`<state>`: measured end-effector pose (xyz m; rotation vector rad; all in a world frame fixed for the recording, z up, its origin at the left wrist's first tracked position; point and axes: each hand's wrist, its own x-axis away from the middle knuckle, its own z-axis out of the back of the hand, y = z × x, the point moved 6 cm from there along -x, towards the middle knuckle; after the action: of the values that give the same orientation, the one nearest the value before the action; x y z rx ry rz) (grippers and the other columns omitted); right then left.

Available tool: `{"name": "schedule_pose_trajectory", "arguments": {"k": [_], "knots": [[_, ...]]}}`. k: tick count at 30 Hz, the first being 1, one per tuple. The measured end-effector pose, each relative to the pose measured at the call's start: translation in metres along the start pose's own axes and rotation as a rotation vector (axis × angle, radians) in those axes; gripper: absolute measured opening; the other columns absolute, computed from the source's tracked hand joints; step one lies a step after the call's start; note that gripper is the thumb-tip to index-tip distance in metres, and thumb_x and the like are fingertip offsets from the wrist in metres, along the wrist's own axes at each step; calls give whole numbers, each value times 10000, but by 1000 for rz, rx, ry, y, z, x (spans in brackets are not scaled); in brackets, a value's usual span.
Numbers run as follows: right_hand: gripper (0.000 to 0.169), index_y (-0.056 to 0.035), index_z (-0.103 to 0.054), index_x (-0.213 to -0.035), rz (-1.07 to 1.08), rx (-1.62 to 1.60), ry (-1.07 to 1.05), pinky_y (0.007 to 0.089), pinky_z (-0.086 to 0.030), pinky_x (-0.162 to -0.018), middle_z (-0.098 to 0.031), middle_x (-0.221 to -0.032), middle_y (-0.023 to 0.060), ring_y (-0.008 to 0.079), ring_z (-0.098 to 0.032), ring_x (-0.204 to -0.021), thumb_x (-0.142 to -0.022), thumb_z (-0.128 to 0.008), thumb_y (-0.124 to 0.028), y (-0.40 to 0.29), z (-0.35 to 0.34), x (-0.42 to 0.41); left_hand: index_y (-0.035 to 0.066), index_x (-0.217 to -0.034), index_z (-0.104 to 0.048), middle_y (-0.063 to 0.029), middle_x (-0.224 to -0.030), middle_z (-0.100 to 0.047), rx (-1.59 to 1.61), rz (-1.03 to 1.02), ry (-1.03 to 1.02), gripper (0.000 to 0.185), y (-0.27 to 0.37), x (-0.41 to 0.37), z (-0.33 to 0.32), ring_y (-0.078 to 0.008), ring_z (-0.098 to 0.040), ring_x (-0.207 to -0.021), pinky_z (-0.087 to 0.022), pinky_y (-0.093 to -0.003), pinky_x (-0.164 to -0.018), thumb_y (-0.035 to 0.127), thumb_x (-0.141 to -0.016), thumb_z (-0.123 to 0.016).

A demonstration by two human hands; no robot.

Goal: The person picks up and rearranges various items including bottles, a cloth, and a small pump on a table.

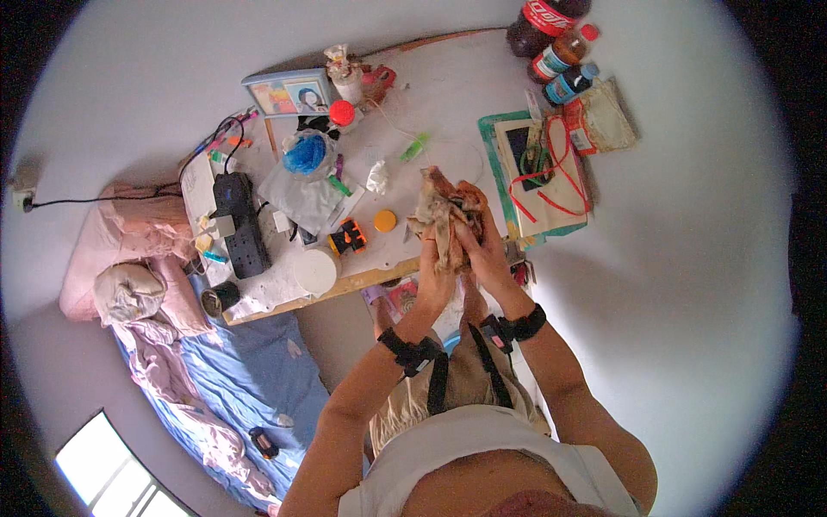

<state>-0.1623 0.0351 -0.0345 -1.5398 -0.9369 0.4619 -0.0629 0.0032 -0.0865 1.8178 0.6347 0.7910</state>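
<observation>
A crumpled, stained brown-and-beige cloth (446, 213) is bunched between my two hands, above the front edge of the white table (446, 71). My left hand (436, 258) grips it from the left and below; my right hand (481, 249) presses on its right side, thumb across the folds. Whether something lies inside the cloth cannot be seen. Left of my hands are a round yellow lid (385, 221) and an orange-and-black object (347, 237). Beyond them lie a crumpled white tissue (377, 177) and a bright green item (414, 147).
A black power strip (240, 223), white round lid (316, 271) and dark cup (220, 298) stand at the left. Behind are a picture frame (287, 92) and blue material in a plastic container (305, 154). Red ribbon (559, 155) lies over a book at right, near bottles (561, 58).
</observation>
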Motion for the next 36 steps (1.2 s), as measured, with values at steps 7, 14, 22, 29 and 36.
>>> {"name": "schedule_pose_trajectory", "arguments": {"k": [7,14,22,29,36], "knots": [[515,-16,-432,-1313,-52,201,204,330,-419,-943,-555,-1207,122,208,-528,-1074,-971,-505,-393,-15,6,-5,-11,-1336,-406,-181,-1346,-412,-447,-218,39,367,54,-4,-22,-302,-361,-1283,-260,-396,-1087,105,-988,-384],[578,-35,-300,-1407,-33,79,165,330,-385,-1012,-460,-1328,127,226,-466,-1203,-957,-533,-315,26,12,19,24,-1241,-376,-141,-1184,-443,-157,-68,158,416,43,-26,-15,-202,-442,-1081,-355,-342,-985,376,-1033,-301],[503,-19,-468,-1249,4,199,55,313,-497,-868,-607,-1132,115,193,-614,-1016,-829,-709,-153,-27,27,-7,-10,-1152,-566,-112,-1134,-520,-323,-275,338,397,84,-37,10,-232,-462,-1111,-360,-349,-972,320,-932,-572],[488,-19,-492,-1233,-40,418,-17,318,-495,-861,-634,-1086,115,193,-626,-990,-825,-708,-180,-53,6,1,-5,-1233,-561,-87,-1320,-512,334,149,-91,353,69,-50,-9,-172,-426,-1250,-291,-299,-1065,205,-950,-542],[563,-22,-442,-1291,-2,305,-138,319,-474,-904,-595,-1134,110,191,-594,-1024,-810,-707,-144,-39,2,12,-17,-1188,-602,-80,-1296,-563,414,112,11,318,86,-48,-3,-185,-379,-1324,-229,-322,-1105,172,-936,-564]]}}
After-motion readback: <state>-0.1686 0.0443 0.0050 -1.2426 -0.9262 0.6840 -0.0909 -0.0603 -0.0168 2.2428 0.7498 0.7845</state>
